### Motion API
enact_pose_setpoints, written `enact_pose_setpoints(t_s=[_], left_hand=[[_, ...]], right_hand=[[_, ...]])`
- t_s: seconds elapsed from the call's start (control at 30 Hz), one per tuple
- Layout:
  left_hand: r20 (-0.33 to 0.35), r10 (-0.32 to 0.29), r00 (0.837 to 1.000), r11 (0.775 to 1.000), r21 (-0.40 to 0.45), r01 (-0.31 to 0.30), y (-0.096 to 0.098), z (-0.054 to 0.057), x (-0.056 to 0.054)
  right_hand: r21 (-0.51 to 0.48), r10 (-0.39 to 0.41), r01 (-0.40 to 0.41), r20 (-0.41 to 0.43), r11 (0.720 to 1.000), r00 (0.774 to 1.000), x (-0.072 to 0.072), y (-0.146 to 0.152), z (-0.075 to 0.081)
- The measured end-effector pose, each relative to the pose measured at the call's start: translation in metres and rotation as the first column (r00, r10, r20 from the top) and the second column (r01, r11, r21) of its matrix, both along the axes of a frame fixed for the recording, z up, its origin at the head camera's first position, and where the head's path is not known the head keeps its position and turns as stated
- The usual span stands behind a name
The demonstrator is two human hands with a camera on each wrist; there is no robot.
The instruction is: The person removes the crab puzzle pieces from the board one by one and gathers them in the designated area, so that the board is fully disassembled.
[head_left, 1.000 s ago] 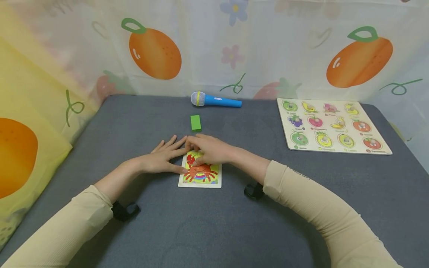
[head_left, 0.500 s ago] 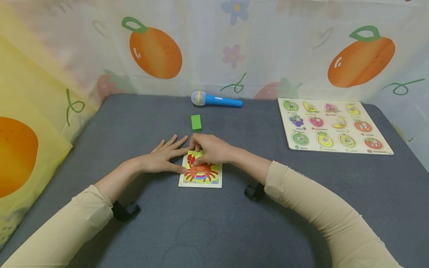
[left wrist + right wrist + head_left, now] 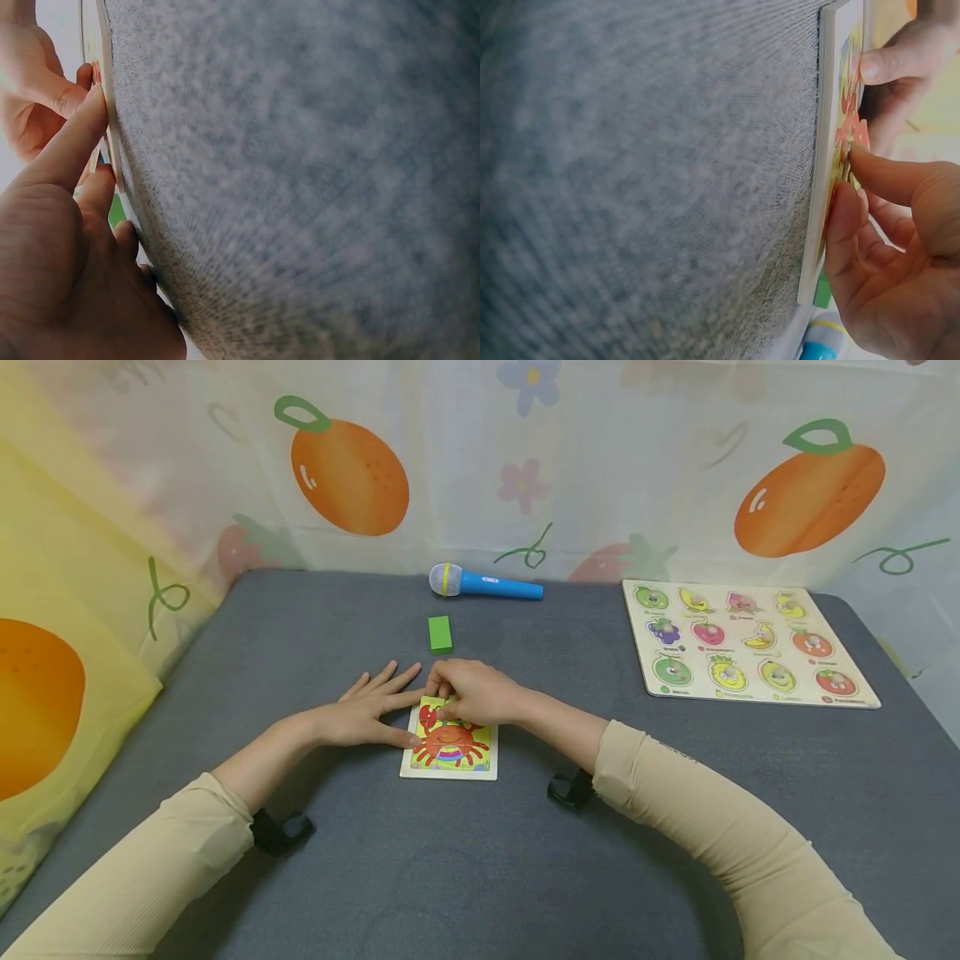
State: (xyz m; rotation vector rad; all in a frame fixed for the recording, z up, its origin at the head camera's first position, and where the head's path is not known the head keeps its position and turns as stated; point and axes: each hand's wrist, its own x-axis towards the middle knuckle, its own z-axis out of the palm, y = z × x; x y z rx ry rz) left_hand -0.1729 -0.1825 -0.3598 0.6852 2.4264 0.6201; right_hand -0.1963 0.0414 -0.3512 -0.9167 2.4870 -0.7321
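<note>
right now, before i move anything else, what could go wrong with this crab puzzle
The right grip seems to pinch a puzzle piece; twisting it might jog the neighbouring pieces.

The left grip touches the puzzle board along its left side; if that support slackens, the board might slide on the table.

The green block sits just beyond the right grip and could get knocked by a forward reach.
</note>
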Motion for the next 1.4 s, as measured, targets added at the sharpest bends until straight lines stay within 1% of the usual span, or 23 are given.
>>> enact_pose_setpoints(t_s=[0.3,0.57,0.87,0.97,1.1,1.2,1.27,1.4], left_hand=[[-0.002,-0.001,1.0,1.0,-0.005,0.001,0.001,0.0,0.0],[-0.004,-0.001,1.0,1.0,-0.007,0.001,0.0,0.0,0.001],[0.011,0.003,1.0,1.0,-0.012,-0.003,0.001,0.002,0.001],[0.011,0.002,1.0,1.0,-0.011,-0.002,0.001,0.002,0.001],[0.008,0.0,1.0,1.0,-0.012,0.0,0.001,0.002,0.001],[0.0,-0.002,1.0,1.0,-0.017,0.002,0.001,0.002,0.002],[-0.008,-0.003,1.0,1.0,-0.025,0.003,0.002,0.002,0.001],[-0.017,-0.007,1.0,0.999,-0.039,0.006,0.003,0.002,0.0]], right_hand=[[-0.008,-0.007,0.007,0.017,1.0,1.0,0.0,0.0,0.001],[-0.04,0.028,-0.027,0.034,0.999,0.999,0.0,0.001,0.002],[-0.056,0.023,-0.018,0.095,0.998,0.995,-0.001,0.002,0.001],[-0.075,0.028,-0.019,0.122,0.997,0.992,-0.001,0.002,0.001],[-0.117,0.022,-0.002,0.171,0.993,0.985,-0.002,0.005,0.001],[-0.139,0.013,0.013,0.184,0.99,0.983,-0.003,0.009,0.002],[-0.151,0.006,0.023,0.189,0.988,0.982,-0.003,0.014,0.006],[-0.177,-0.017,0.06,0.233,0.982,0.972,-0.005,0.027,0.014]])
